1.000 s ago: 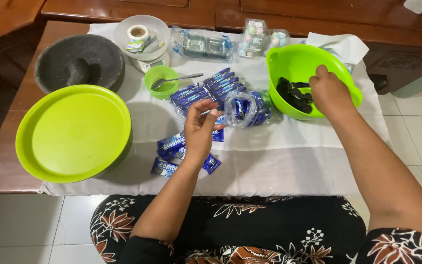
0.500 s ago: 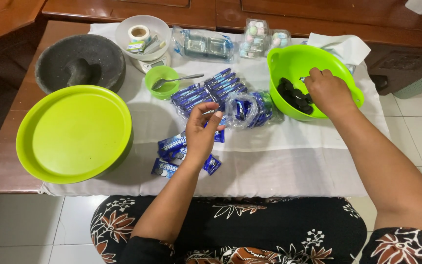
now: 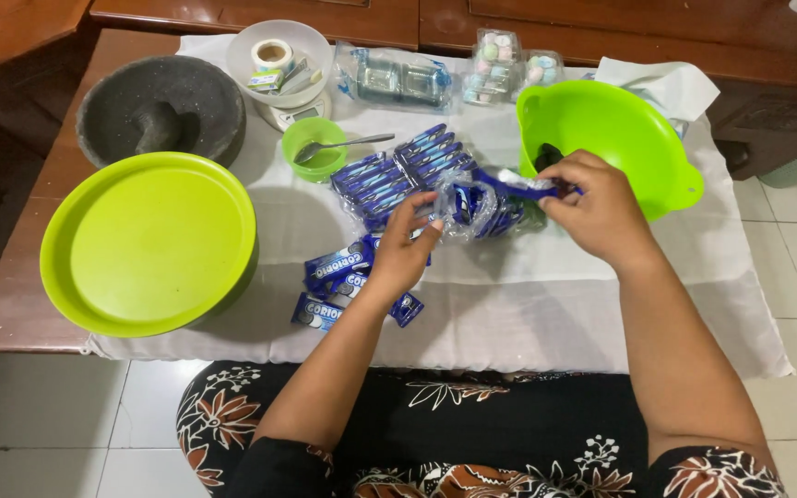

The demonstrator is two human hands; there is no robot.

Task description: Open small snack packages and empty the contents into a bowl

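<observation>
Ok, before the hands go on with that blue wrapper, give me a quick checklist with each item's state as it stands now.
1. Blue wrapper held at both ends: ok, right hand pinches one end, left hand is at the other.
2. Wrapper open: cannot tell.
3. Green bowl beside the right hand: ok, dark pieces inside.
4. Unopened blue packs within reach: ok.
5. Empty wrappers kept apart, under the left wrist: ok.
6. Small green cup with spoon upright: ok.

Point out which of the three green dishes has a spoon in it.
The small green cup behind the blue packets, beside the stone mortar. A metal spoon rests in it. The big green bowl and flat green plate hold none.
</observation>
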